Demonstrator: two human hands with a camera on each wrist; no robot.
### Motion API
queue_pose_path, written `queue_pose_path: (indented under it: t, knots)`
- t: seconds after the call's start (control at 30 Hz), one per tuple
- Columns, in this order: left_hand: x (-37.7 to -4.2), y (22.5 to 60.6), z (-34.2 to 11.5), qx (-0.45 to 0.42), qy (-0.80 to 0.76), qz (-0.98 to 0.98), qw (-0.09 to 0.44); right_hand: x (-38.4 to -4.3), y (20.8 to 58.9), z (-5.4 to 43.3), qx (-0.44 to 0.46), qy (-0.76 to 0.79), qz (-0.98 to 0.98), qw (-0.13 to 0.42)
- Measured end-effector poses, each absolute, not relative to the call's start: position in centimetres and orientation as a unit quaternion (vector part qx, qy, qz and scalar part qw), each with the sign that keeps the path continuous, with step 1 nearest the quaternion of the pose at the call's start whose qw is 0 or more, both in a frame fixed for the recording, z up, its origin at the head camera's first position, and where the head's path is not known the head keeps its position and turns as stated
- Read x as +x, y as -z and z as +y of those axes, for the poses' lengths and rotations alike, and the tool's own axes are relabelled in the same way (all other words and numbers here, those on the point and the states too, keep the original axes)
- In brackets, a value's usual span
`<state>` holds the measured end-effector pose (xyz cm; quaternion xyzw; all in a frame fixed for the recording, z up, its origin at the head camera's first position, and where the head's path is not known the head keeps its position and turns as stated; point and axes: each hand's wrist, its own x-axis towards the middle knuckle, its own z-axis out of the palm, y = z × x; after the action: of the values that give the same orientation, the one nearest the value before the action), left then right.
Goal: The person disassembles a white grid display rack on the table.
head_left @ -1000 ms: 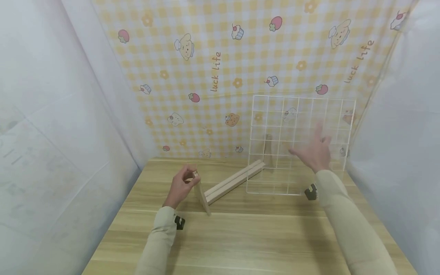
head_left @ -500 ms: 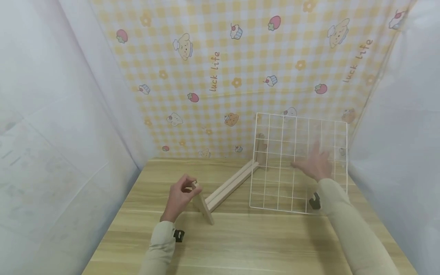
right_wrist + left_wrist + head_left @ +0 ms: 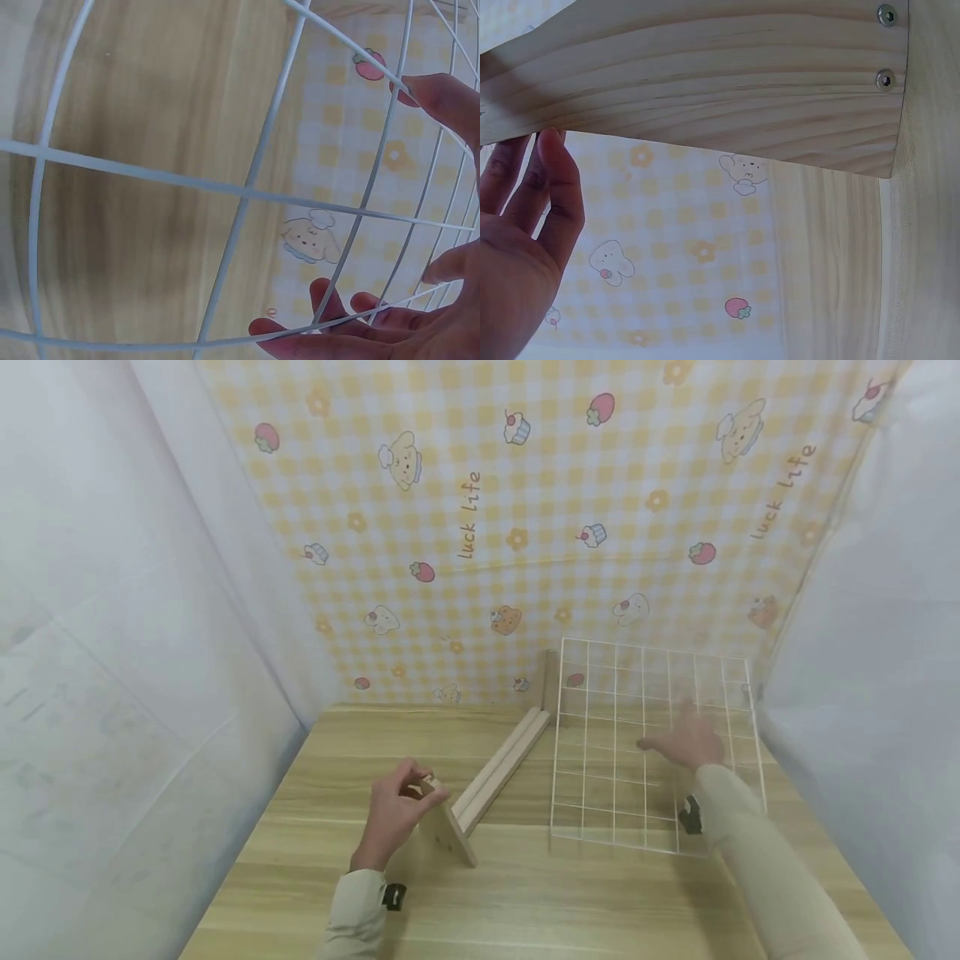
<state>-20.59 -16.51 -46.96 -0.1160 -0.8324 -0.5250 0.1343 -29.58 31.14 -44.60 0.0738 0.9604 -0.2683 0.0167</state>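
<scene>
My left hand (image 3: pixel 396 802) pinches the top corner of a wooden end panel (image 3: pixel 452 837). Two parallel slats (image 3: pixel 504 768) join that panel to a far end panel (image 3: pixel 551 681), forming a low wooden stand that lies diagonally on the tabletop. Up close in the left wrist view, the panel (image 3: pixel 705 94) shows two metal bolts (image 3: pixel 886 80). To the right, my right hand (image 3: pixel 688 742) holds a white wire grid (image 3: pixel 615 752), tilted. In the right wrist view, thumb and fingers (image 3: pixel 330 345) spread across the grid's wires. Whether the grid's lower edge touches the table cannot be told.
Beneath everything is a wood-grain tabletop (image 3: pixel 540 902). Behind it hangs a yellow checked cloth (image 3: pixel 465 602) with cartoon prints. White sheets flank the left (image 3: pixel 112 693) and right sides (image 3: pixel 862 693).
The grid has come down toward the front edge and leans back further, the right hand moving with it. The left hand has drawn its end of the stand nearer, turning the slats steeper in view.
</scene>
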Motion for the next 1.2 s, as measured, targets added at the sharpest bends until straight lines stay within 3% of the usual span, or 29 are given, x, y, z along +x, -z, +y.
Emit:
queue_pose_path:
  t: [0.5,1.2]
  knots:
    - [-18.7,47.0,-15.2,-0.183,0.459,-0.84,0.225,-29.1,47.7,30.1,0.078,0.247,0.962,0.081]
    - [-18.9,48.0,-11.3,-0.26,0.399,-0.813,0.336,-29.9,49.7,27.4,0.074,0.22,0.962,0.146]
